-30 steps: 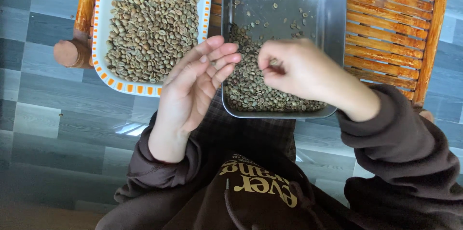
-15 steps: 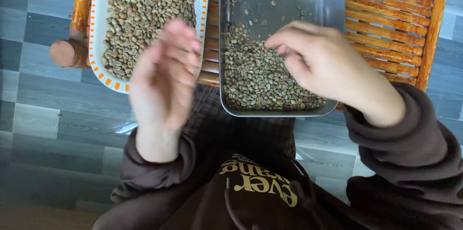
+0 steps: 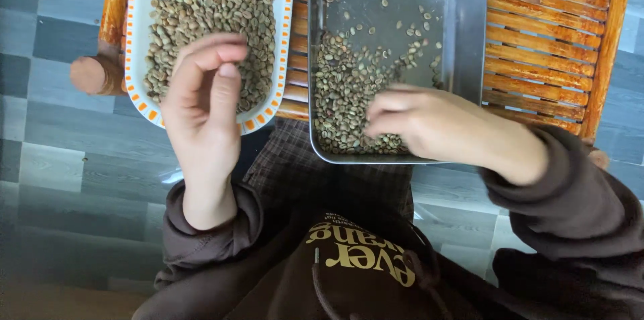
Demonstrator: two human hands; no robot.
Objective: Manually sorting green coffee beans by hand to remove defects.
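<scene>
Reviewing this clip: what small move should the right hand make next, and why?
Probably pinch up a few beans: the right hand lies on the green beans heaped at the near end of the metal tray, while the left hand hovers, fingers curled, over the white dish.

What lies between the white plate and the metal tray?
Only a narrow strip of the wooden slatted table shows between the white plate and the metal tray, seen in the head view.

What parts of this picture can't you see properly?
- Head view: the silver metal tray and the white oval plate with orange edging are cut off by the top edge.
- Beans under the right hand are hidden.
- Whether the left hand pinches a bean: too small.
</scene>
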